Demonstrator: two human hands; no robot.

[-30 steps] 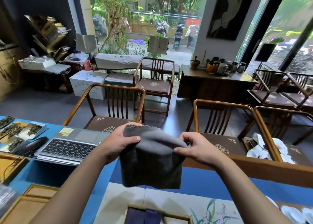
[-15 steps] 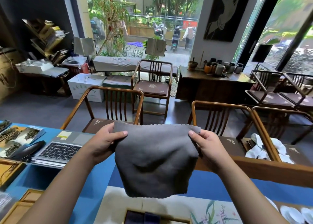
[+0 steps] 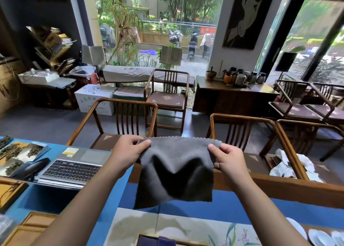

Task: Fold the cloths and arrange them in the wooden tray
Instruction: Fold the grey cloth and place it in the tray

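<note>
Table [image 3: 232, 206] fills the lower frame from 8 to 4 o'clock, covered in blue, with a pale painted mat [image 3: 141, 225] lying at 6 o'clock. Two wooden chairs [image 3: 119, 115] stand at its far edge, at 11 and 1 o'clock of the hands. An open laptop [image 3: 74, 169] sits on the table at 9 o'clock, a dark mouse-like object just beside it on the left; we cannot tell exactly what that is.

We hold the grey cloth [image 3: 176, 173] in the air at frame centre, above the table and not touching it. It hangs down from its scalloped top edge, with two soft dark folds sagging in the middle.

Our left hand [image 3: 128, 152] pinches the cloth's upper left corner, thumb in front, fingers curled behind. Our right hand [image 3: 228, 159] pinches the upper right corner the same way. The top edge runs nearly taut between them.

The wooden tray [image 3: 141, 237] shows only as a strip at 6 o'clock, on the bottom border. Dark blue folded cloths [image 3: 156, 241] lie inside it.
</note>
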